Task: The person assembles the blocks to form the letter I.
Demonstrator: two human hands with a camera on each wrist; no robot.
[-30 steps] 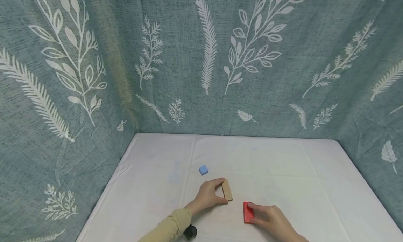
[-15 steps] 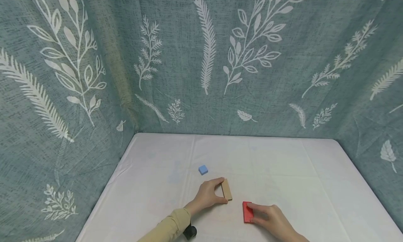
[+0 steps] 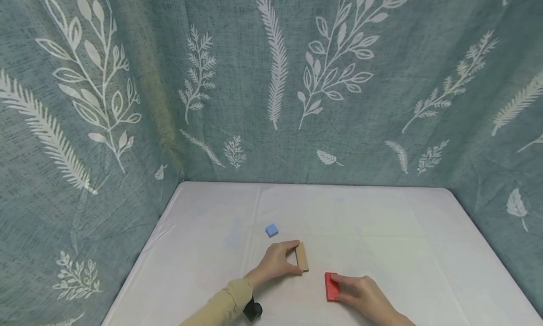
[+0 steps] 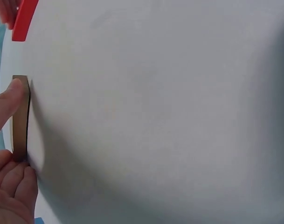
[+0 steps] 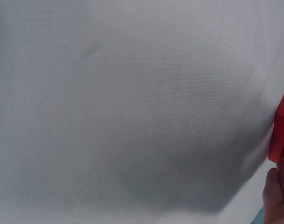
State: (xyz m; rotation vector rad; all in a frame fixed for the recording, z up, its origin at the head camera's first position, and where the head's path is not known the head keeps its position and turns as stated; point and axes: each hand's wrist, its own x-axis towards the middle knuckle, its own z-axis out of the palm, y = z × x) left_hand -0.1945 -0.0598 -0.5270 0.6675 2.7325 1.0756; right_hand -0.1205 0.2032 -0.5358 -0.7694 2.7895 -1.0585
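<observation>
- Pinching the wooden block point(image 3: 302, 258) by its ends: left hand point(image 3: 275, 261); long axis eleven to five.
- Gripping the red block point(image 3: 331, 288), at the wooden one's four-thirty: right hand point(image 3: 368, 295).

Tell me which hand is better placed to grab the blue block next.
Probably the left hand: in the head view it sits nearer the blue block, though it would likely first have to release the wooden block it holds. The right hand is farther off and holds the red block.

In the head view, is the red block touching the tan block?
No, white tabletop shows between the red block and the tan block.
</observation>
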